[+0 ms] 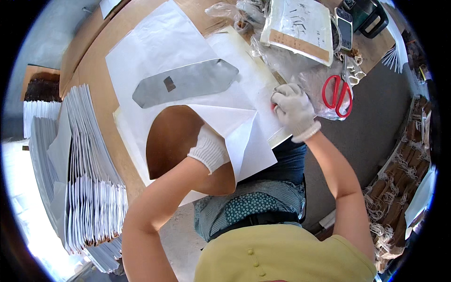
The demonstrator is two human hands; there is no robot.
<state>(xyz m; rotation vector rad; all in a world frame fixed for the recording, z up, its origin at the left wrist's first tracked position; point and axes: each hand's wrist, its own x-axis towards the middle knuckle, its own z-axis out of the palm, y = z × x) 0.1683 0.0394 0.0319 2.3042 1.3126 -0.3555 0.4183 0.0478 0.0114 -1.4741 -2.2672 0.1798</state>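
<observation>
My left hand (210,149), in a white knit glove, reaches into the mouth of a paper bag (171,129) that is brown inside and white outside. Its fingers are hidden within the folded paper. White flaps (242,136) of the bag lie to the right of that hand. Beyond the bag, a flat grey plate (197,83) with pointed ends and a small brown patch rests on white paper sheets (145,44). At the right edge of the sheets, my right hand (295,109), also gloved, is closed; a bit of red shows at its fingers, but what it holds is mostly covered.
Red-handled scissors (337,96) lie right of my right hand, by clear plastic bags (277,56). Behind are a marked pad (300,28), a phone (344,28) and a dark mug (371,19). Stacked folded white paper (91,174) stands at left; tied brown bundles (399,174) are at right.
</observation>
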